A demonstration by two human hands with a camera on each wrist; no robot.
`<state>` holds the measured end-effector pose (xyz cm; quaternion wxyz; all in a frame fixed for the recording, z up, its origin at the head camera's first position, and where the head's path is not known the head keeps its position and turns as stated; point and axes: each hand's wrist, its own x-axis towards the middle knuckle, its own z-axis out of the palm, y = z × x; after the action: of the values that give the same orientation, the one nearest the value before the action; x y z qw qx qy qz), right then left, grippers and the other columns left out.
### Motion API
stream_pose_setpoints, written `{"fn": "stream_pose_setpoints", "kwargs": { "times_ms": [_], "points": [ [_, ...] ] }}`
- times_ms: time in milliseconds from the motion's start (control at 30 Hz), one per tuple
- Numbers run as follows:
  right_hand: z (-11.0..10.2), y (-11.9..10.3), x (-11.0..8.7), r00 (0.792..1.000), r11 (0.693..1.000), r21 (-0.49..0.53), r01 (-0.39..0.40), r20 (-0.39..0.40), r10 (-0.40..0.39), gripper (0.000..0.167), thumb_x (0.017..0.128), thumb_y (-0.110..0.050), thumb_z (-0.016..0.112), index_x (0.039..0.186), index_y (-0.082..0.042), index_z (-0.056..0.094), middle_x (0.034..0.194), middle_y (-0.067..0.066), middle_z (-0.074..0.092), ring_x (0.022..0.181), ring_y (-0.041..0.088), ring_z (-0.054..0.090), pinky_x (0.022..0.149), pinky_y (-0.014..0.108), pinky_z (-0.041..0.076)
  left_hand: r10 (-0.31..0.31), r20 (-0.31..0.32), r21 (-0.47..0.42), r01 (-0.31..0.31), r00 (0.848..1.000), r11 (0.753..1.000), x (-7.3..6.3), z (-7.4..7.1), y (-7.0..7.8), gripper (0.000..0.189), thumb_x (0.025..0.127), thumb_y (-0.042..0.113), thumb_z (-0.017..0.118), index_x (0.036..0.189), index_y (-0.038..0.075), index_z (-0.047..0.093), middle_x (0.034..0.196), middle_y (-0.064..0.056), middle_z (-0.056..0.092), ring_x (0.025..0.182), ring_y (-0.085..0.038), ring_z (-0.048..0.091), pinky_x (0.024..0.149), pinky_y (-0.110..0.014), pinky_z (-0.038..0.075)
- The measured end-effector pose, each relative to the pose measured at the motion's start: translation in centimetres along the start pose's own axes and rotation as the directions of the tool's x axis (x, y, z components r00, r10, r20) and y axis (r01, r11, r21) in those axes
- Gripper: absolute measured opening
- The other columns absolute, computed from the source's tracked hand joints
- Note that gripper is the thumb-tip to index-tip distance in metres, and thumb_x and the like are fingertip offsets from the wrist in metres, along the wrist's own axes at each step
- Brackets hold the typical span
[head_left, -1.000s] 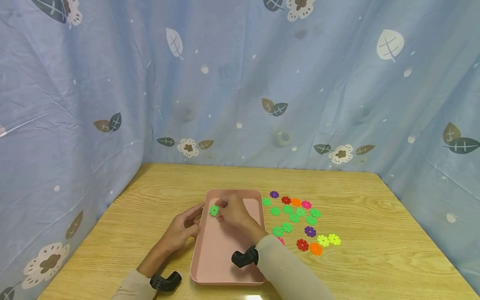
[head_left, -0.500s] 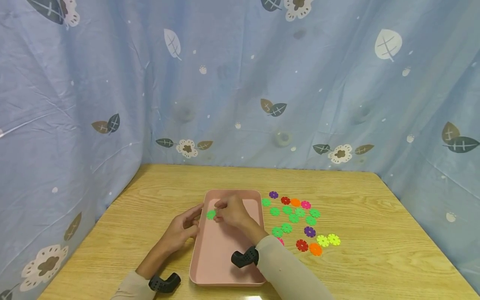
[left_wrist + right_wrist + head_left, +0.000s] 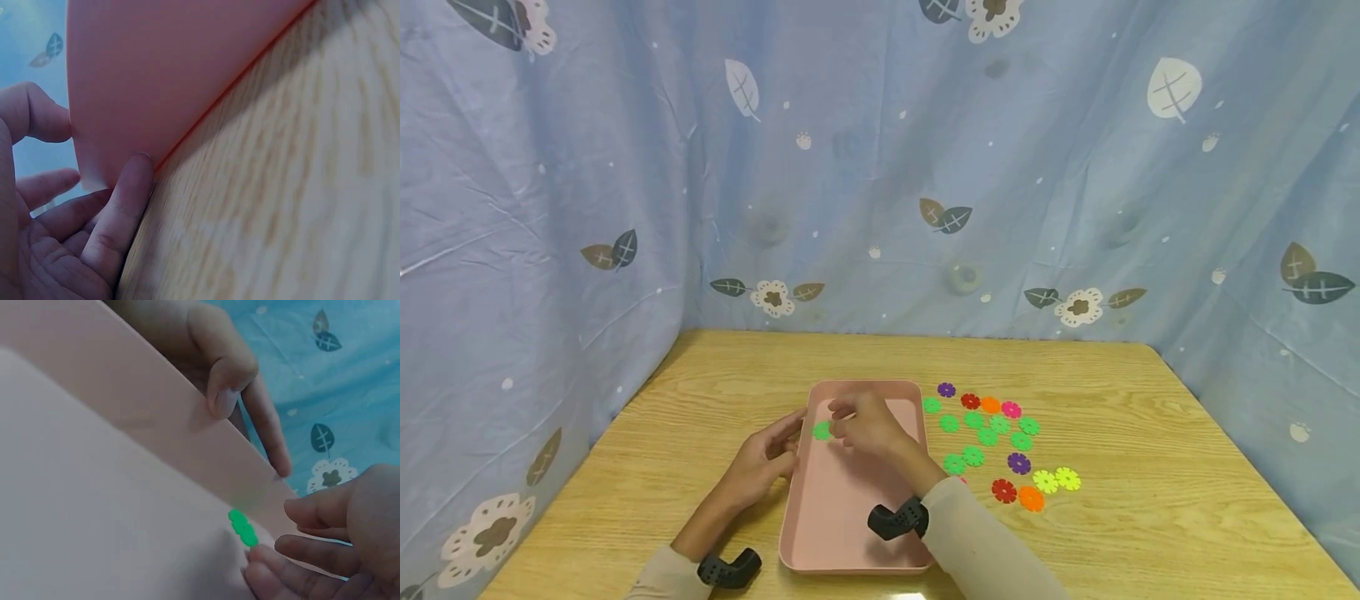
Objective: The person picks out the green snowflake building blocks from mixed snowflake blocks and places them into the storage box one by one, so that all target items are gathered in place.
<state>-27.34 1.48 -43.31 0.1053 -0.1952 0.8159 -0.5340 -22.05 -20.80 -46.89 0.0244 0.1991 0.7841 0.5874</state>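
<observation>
A green flower-shaped plastic disc [image 3: 822, 430] is inside the pink tray [image 3: 842, 533], near its left wall. My right hand [image 3: 868, 425] hovers over the tray beside that disc. In the right wrist view, the fingertips [image 3: 259, 575] are at the near end of the green disc [image 3: 242, 528], with thumb and fingers spread apart and nothing pinched; whether they touch it is unclear. My left hand [image 3: 760, 462] rests against the tray's left side. Its fingers [image 3: 128, 187] touch the outer wall in the left wrist view, and nothing is gripped.
Right of the tray, several flower discs lie on the wooden table [image 3: 1150, 433]: green [image 3: 987, 436], purple [image 3: 1018, 463], red [image 3: 1003, 491], orange [image 3: 1032, 499], pink [image 3: 1011, 409] and yellow [image 3: 1067, 478]. A patterned blue curtain [image 3: 865, 183] hangs behind.
The green disc has come down and slightly left into the tray, out of my right hand's fingers. The right wrist has shifted slightly right; the left hand stays at the tray's side.
</observation>
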Motion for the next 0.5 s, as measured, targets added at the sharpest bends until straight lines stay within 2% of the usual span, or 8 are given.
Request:
{"fn": "stream_pose_setpoints", "kwargs": {
  "times_ms": [133, 200, 300, 400, 500],
  "points": [
    [-0.7, -0.3, -0.7, 0.999, 0.996, -0.083, 0.040, 0.024, -0.038, 0.038, 0.094, -0.010, 0.069, 0.130, 0.002, 0.066, 0.127, 0.016, 0.067, 0.111, 0.028, 0.067, 0.084, 0.038, 0.059, -0.008, -0.026, 0.016, 0.008, 1.000, 1.000, -0.1, 0.0, 0.0, 0.069, 0.088, -0.001, 0.054, 0.155, 0.000, 0.037, 0.146, -0.028, 0.050, 0.084, -0.018, 0.064, 0.066, -0.030, 0.060],
    [-1.3, -0.3, -1.1, 0.999, 0.994, -0.099, 0.041, 0.017, -0.039, 0.038, 0.094, -0.011, 0.069, 0.131, 0.000, 0.066, 0.127, 0.014, 0.067, 0.114, 0.029, 0.066, 0.091, 0.039, 0.057, -0.004, -0.028, 0.015, 0.004, 1.000, 1.000, 0.0, 0.0, 0.0, 0.069, 0.088, -0.001, 0.054, 0.155, 0.000, 0.037, 0.146, -0.029, 0.050, 0.085, -0.019, 0.064, 0.067, -0.030, 0.060],
    [-2.4, -0.1, -2.0, 0.998, 0.995, -0.086, 0.053, -0.011, -0.054, 0.039, 0.095, -0.011, 0.068, 0.132, 0.000, 0.064, 0.126, 0.016, 0.067, 0.112, 0.030, 0.066, 0.095, 0.042, 0.056, 0.001, -0.022, 0.020, 0.000, 1.000, 1.000, 0.0, 0.0, -0.1, 0.070, 0.088, -0.001, 0.055, 0.155, 0.000, 0.037, 0.147, -0.029, 0.049, 0.088, -0.019, 0.064, 0.069, -0.031, 0.060],
    [-3.5, 0.3, -2.7, 0.992, 0.990, -0.079, 0.114, -0.046, -0.118, 0.036, 0.095, -0.008, 0.067, 0.130, 0.002, 0.065, 0.124, 0.020, 0.068, 0.112, 0.031, 0.066, 0.096, 0.043, 0.056, 0.008, -0.024, 0.023, -0.007, 1.000, 1.000, 0.0, 0.1, -0.2, 0.070, 0.088, -0.001, 0.055, 0.155, 0.001, 0.037, 0.147, -0.029, 0.050, 0.088, -0.021, 0.064, 0.069, -0.031, 0.061],
    [-4.4, 0.4, -3.6, 0.986, 0.989, -0.058, 0.135, -0.095, -0.140, 0.035, 0.094, -0.006, 0.067, 0.128, 0.002, 0.066, 0.123, 0.018, 0.068, 0.110, 0.029, 0.067, 0.094, 0.042, 0.056, 0.018, -0.018, 0.014, -0.017, 1.000, 1.000, 0.1, 0.3, -0.4, 0.069, 0.088, -0.001, 0.055, 0.155, 0.000, 0.037, 0.147, -0.029, 0.049, 0.089, -0.022, 0.064, 0.070, -0.031, 0.061]
  ]
}}
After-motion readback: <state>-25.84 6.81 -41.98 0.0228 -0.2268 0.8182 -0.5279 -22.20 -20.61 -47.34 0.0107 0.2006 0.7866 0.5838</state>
